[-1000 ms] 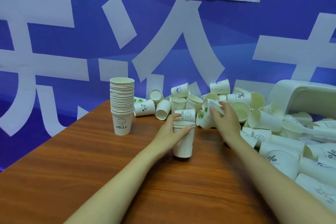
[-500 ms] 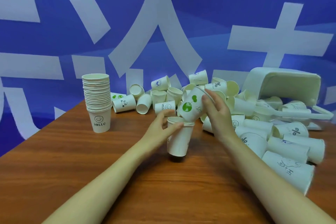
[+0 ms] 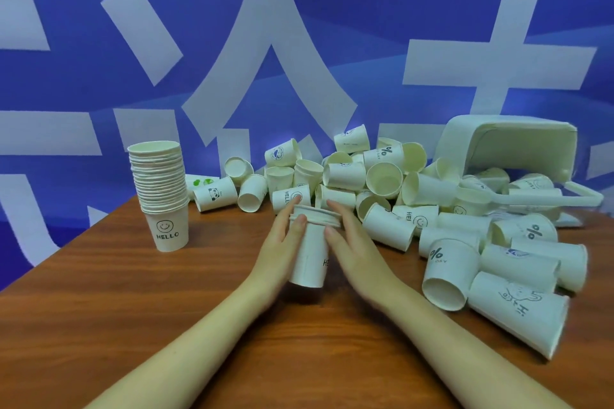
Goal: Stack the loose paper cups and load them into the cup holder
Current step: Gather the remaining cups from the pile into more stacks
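Over on the left, our tall finished stack (image 3: 161,194) is standing upright on the table (image 3: 99,292). At centre, we are cradling a short stack (image 3: 310,249): left hand (image 3: 280,251) and right hand (image 3: 354,254) are pressing its sides with fairly straight fingers. These cups are looking light and crushable, so we are judging a gentle hold below the rims safest. Rightward, loose cups (image 3: 392,206) are spilling from the tipped white bin (image 3: 508,149).
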Motion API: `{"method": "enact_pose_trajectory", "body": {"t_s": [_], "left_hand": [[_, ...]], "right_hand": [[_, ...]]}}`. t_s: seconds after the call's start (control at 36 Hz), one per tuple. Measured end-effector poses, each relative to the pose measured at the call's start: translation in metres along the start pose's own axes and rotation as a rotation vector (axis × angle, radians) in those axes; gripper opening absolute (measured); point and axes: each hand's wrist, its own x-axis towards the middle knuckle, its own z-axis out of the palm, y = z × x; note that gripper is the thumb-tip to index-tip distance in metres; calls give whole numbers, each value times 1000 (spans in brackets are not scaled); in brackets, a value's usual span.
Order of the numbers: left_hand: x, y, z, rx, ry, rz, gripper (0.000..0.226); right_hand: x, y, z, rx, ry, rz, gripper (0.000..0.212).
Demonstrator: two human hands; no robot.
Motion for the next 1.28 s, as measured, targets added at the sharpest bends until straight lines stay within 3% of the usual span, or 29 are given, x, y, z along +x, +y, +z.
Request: {"method": "enact_pose_trajectory", "body": {"t_s": [0.08, 0.22, 0.31, 0.42, 0.58, 0.75, 0.83, 1.0, 1.08, 1.19, 1.28], "left_hand": [[-4, 1, 2, 39, -7, 13, 37], [-2, 2, 4, 84, -43, 24, 43], [11, 1, -4, 347, -73, 67, 35], [49, -1, -16, 619, -142, 15, 47], [124, -14, -26, 1087, -139, 67, 56], [166, -41, -25, 1453, -337, 55, 69], [171, -49, -21, 1470, -295, 97, 74], [164, -49, -18, 1527, -223, 183, 57], [152, -40, -28, 1490, -224, 198, 63], [125, -23, -54, 1279, -160, 121, 65], [98, -11, -66, 1049, -17, 76, 60]], "right_hand": [[-3, 2, 8, 79, 1, 51, 71], [2, 12, 2, 88, 46, 52, 68], [9, 17, -10, 23, 147, 48, 74], [17, 29, -25, -108, 212, 56, 79], [28, 47, -36, -98, 272, 61, 77], [35, 54, -36, -39, 319, 73, 72], [34, 55, -34, -64, 305, 47, 72], [33, 53, -31, -75, 259, 13, 77], [33, 50, -30, -42, 250, 6, 79], [31, 45, -26, 8, 226, 18, 81], [28, 40, -25, 39, 195, 57, 83]]}}
